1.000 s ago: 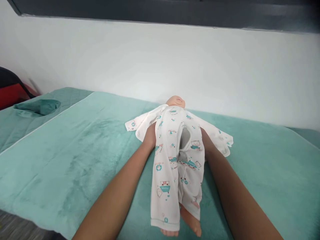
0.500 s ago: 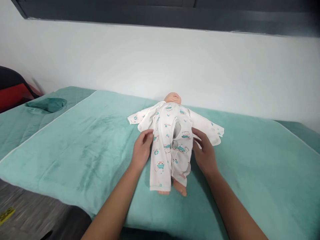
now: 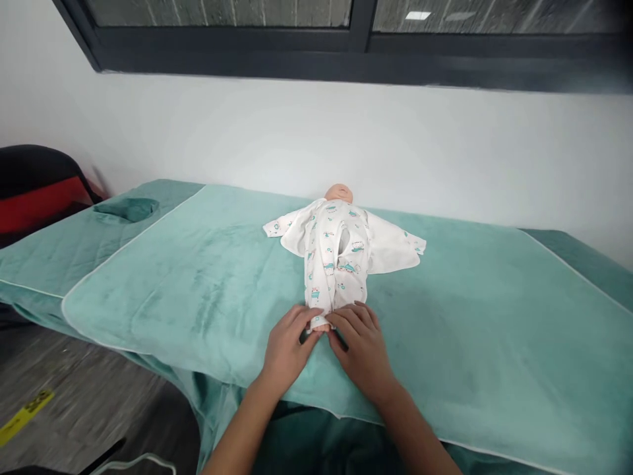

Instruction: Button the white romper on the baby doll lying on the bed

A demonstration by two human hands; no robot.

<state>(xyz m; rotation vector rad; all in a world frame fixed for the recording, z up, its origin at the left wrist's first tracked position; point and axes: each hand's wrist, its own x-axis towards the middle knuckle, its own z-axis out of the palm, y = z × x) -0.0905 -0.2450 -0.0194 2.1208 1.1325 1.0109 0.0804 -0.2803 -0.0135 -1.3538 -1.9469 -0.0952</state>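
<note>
A baby doll lies on its back on a teal blanket, head toward the wall. It wears a white sleepsuit with teal prints, open down the front, sleeves spread to both sides. Both my hands meet at the doll's feet. My left hand has its fingers curled around the left leg cuff. My right hand lies over the right foot, fingers bent and pressed on the cloth there. The feet are mostly hidden under my fingers.
A folded teal cloth lies at the far left of the bed. A black and red chair stands beyond the left edge. A white wall and dark window frame run behind. The bed's front edge is just under my wrists.
My hands slid from the doll's sides down to its feet and closed on the leg cuffs. The view pulled back and up, showing the window.
</note>
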